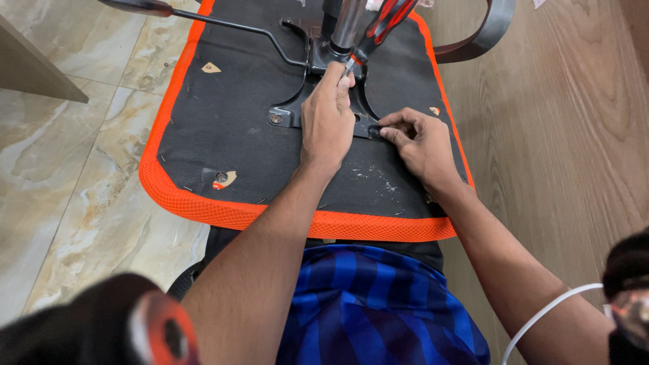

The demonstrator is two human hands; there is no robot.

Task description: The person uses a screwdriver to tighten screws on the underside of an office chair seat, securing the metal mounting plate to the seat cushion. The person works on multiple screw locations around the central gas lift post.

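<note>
Upturned chair seat point(223, 128) laid across lap. Screwdriver point(378, 30) gripped in closed left hand point(328, 122); mounting plate point(297, 111) corner pinched by right hand point(422, 142). Risk judged: tip slip toward right fingers if pressure misaligned.

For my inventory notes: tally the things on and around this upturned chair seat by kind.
Hands: 2, left and right
Screwdriver: 1
Chair seat: 1
Metal mounting plate: 1
Lever rod: 1
Gas-lift column: 1
Total: 7

Bare forearms, no sleeves; a blue-and-black striped garment point(378, 304) covers the lap.
</note>
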